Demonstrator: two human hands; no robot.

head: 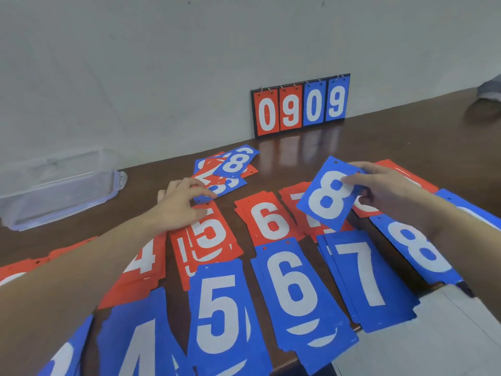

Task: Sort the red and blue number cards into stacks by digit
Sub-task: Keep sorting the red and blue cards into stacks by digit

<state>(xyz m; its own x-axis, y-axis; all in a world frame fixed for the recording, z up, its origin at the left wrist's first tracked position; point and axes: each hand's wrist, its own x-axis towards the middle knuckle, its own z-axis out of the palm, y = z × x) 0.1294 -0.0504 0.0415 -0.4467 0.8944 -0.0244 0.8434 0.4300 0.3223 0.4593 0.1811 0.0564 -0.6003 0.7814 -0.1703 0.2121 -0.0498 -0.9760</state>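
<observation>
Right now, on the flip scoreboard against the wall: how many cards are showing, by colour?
Red: 2 (red 0, red 9)
Blue: 2 (blue 0, blue 9)
Total: 4

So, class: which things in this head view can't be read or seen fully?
- Red stack behind the held blue 8 card: digit hidden by the card and the right hand.
- Unsorted pile: lower cards overlapped, digits partly hidden.
- Red 4 stack: crossed by the left forearm.
- Blue cards at bottom left: cut off by the edge.
</observation>
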